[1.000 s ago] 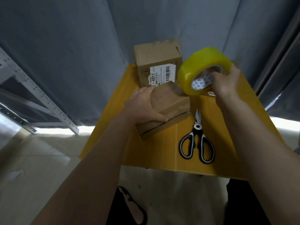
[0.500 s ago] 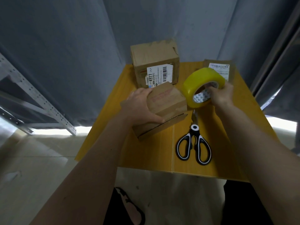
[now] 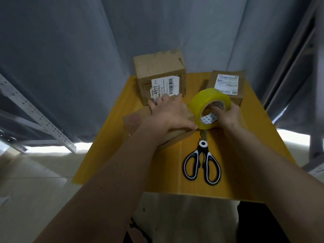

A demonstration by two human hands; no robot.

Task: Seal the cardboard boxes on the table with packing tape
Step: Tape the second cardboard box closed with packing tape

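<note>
The left hand (image 3: 171, 114) lay flat on top of the near cardboard box (image 3: 135, 120), fingers straight and spread, pressing the flaps down; its grip held nothing. The right hand (image 3: 228, 116) held the yellow tape roll (image 3: 208, 107), fingers curled into the core, the roll standing on edge just right of that box and touching its right corner. The box sat near the middle of the yellow tabletop (image 3: 108, 155). Behind it stood a taller labelled box (image 3: 159, 76); behind the roll, a flatter labelled box (image 3: 226, 85). Black-and-white scissors (image 3: 202, 162) lay closed in front of the roll, blade tips pointing toward it. Whether a free tape end was already stuck to the box could not be determined. In my judgement the step in hand was starting the first strip on the near box. To do it well, the tape end should be anchored on the box's right side below the top edge, then drawn across along the flap seam with the roll kept low and taut, while the left hand holds the flaps level and moves clear ahead of the tape. The strip should run down the far side before the scissors are used. Slack or a skewed pull would likely leave wrinkles or an off-seam strip.
</note>
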